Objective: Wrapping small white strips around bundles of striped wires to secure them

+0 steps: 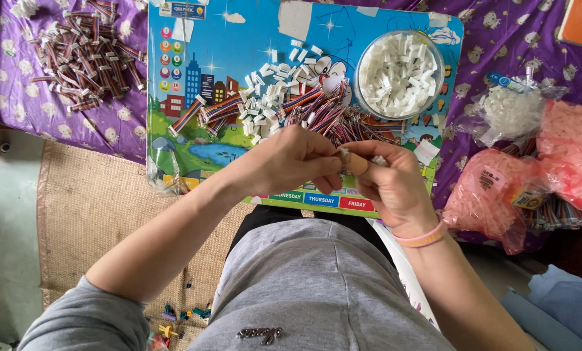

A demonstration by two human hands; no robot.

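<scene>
In the head view, both hands meet at the centre of the frame, just above the lap. The left hand (291, 159) is curled with its fingertips pinched narrow against a small white connector piece (345, 155), which pokes up between the two hands; how much of the piece lies within the grip cannot be told. The right hand (388, 182), wearing a pink wristband (424, 237), is closed around the same spot, thumb pressed toward the left fingers. Behind the hands lies a colourful cartoon board (180, 97), bearing a heap of striped ribbon wires (323, 114) mixed with loose white connectors (268, 104). At the board's upper right stands a clear round tub (400, 75) of white connectors. Upper left, another pile of wires (83, 55) rests on purple cloth (18, 104). Pink plastic bags (499, 195) sit at the right.
</scene>
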